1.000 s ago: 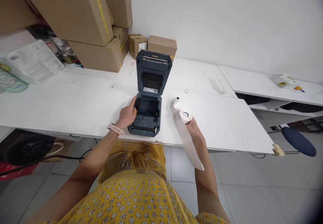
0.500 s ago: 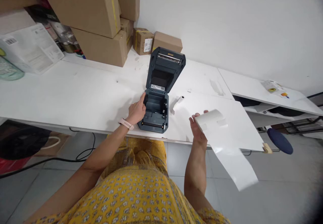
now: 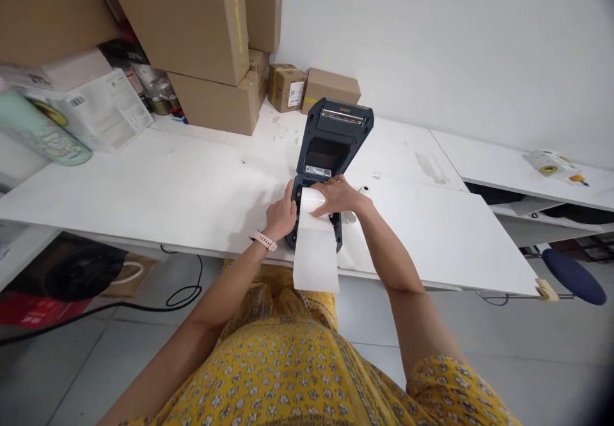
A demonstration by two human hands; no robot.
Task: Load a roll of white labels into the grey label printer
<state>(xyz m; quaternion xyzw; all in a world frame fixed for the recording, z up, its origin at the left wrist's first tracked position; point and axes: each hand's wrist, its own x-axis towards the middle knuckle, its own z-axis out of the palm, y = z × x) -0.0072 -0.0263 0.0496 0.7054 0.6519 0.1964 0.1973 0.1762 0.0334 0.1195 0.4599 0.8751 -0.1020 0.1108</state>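
Observation:
A dark label printer (image 3: 336,133) stands on the white table with its lid tipped up and back. My right hand (image 3: 339,196) is closed over a white label roll (image 3: 311,199), which sits down inside the printer's bay. From the roll, a loose strip of white labels (image 3: 315,260) runs over the printer's front and hangs past the table edge. At the printer's left side, my left hand (image 3: 281,218) grips the wall by the roll; its fingertips are partly hidden. Just right of the printer lies a small white core with backing paper (image 3: 352,217), half behind my right wrist.
Stacked cardboard boxes (image 3: 206,36) and two small cartons (image 3: 332,87) stand at the back. Farther left are a white box (image 3: 112,109) and a green bottle (image 3: 52,135). A shelf unit (image 3: 508,176) adjoins on the right. Black cable (image 3: 144,307) lies on the floor.
My right hand has carried the label roll from the right into the open printer. My left hand stays at the printer's left side. The view has shifted slightly left.

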